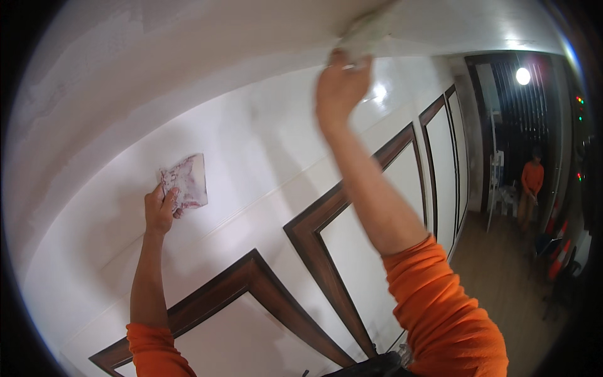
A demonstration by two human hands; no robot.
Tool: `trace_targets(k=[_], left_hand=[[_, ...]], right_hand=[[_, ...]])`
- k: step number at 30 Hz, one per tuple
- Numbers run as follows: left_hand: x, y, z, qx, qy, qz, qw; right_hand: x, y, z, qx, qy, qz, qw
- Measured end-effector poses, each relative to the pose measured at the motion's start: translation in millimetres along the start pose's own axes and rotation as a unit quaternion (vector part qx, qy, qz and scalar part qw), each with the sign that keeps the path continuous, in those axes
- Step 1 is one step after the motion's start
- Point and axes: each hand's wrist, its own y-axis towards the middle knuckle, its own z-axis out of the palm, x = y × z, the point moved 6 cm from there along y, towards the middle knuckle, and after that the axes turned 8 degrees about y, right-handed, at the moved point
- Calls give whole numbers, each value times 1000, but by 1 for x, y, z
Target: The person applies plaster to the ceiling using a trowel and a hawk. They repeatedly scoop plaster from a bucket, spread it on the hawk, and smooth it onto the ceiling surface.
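My left hand (pixel 162 204) grips a square flat plate (pixel 188 176), smeared with pinkish-red marks, held up in front of the white wall (pixel 239 138). My right hand (pixel 342 88) is raised high at upper center, closed on a pale flat tool (pixel 361 34), likely a scraper, blurred by motion at the ceiling (pixel 207 31). Whether its edge touches the ceiling I cannot tell. Both forearms have orange sleeves.
Dark wood-framed panels (pixel 264 276) line the wall below. At the right, a corridor floor (pixel 477 270) leads to a dark doorway with a round light (pixel 522 76). A person (pixel 532 176) in orange stands there, near red-and-white objects (pixel 556 264) and a pale upright frame (pixel 494 163).
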Motion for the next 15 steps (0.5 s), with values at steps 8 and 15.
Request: trace_targets(k=[8, 15], left_hand=[[7, 2, -2, -10, 11, 20, 1000], [23, 6, -9, -6, 49, 67, 997]], right_hand=[[21, -135, 2, 192, 86, -115, 971], [-111, 54, -58, -61, 127, 129, 982]])
